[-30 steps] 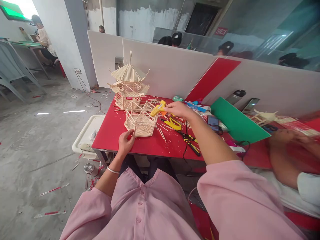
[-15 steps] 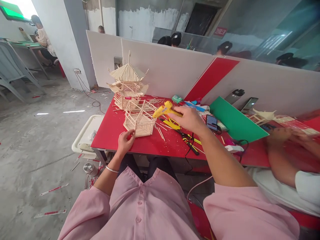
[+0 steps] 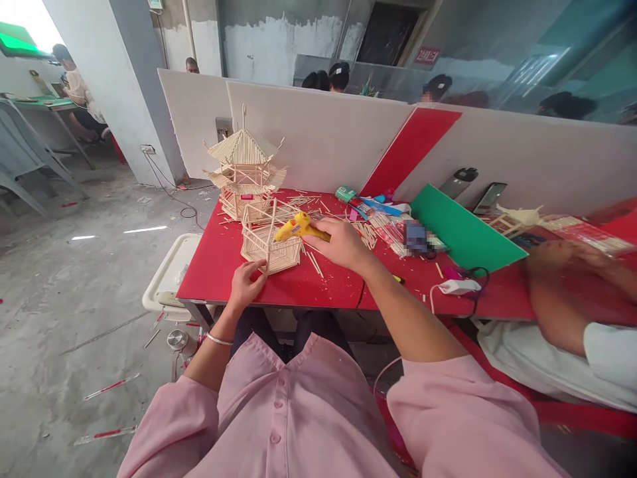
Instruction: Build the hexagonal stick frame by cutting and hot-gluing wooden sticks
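Yellow glue gun (image 3: pixel 294 227) by a slatted stick frame (image 3: pixel 284 256)
Right hand (image 3: pixel 343 244) curls round the gun; left hand (image 3: pixel 247 284) pinches a slender upright (image 3: pixel 269 249).

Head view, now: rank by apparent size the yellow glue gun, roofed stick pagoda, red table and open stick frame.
1. Red table
2. Roofed stick pagoda
3. Open stick frame
4. Yellow glue gun, its handle partly covered by the right hand
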The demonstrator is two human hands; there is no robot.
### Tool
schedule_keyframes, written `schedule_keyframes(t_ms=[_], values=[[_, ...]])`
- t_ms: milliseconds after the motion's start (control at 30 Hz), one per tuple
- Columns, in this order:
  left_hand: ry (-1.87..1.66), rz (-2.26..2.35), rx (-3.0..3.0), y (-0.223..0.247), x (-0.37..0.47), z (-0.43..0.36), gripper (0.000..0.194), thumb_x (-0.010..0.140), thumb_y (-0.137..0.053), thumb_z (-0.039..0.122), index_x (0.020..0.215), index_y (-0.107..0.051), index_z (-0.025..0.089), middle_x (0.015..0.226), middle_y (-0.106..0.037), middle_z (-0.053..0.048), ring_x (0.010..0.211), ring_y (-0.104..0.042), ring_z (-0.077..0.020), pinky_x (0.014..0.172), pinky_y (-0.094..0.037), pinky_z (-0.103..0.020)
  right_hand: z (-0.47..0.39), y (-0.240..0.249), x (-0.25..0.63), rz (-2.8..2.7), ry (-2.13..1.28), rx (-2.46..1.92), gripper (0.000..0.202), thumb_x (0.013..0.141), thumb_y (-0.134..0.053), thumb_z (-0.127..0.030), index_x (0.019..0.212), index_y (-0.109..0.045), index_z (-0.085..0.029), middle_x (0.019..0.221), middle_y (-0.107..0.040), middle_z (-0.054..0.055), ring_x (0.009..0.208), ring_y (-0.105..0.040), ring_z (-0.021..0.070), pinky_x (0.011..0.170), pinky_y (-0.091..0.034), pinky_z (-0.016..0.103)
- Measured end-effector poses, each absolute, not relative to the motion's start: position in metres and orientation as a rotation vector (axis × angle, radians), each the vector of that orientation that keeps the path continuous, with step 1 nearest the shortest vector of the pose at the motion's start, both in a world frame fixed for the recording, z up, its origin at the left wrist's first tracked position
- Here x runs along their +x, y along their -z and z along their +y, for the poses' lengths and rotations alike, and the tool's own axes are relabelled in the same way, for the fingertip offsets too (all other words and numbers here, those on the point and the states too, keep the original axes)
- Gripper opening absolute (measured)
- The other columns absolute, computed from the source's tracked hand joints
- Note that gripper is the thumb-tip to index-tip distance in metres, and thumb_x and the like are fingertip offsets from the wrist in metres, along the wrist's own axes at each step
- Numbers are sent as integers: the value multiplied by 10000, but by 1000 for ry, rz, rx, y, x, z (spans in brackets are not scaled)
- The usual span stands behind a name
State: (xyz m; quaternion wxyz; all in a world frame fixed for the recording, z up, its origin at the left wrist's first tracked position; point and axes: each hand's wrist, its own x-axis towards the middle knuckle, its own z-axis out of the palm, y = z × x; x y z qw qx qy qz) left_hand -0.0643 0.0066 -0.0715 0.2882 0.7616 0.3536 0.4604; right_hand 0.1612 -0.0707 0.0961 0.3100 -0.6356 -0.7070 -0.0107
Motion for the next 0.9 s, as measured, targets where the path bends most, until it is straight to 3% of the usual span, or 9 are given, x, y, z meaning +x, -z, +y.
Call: schedule_keyframes(t_ms=[400, 700, 900], values=[[-1179, 861, 2151, 69, -64, 7, 316, 803, -670, 304, 1109, -734, 254, 1072, -755, -73, 1029, -696, -249, 928, -546, -389, -73, -90, 171, -1593, -302, -1572, 450, 815, -677, -554, 1136, -750, -246, 1097, -755, 65, 940, -691, 251, 843, -532, 397], [-1137, 808, 2194, 68, -63, 6, 406, 782, -711, 329, 1183, -706, 260, 1109, -741, -83, 1100, -663, -283, 995, -495, -451, -82, -93, 162, -1632, -145, -1620, 388, 854, -642, -522, 1103, -757, -247, 1063, -757, 75, 934, -681, 250, 849, -516, 395], [-1338, 957, 1937, 73, -64, 7, 173, 817, -626, 270, 937, -739, 219, 1030, -715, -88, 1046, -662, -248, 970, -520, -407, -83, -89, 164, -1605, -156, -1607, 403, 854, -640, -534, 1114, -754, -249, 1057, -752, 75, 938, -681, 246, 840, -517, 383]])
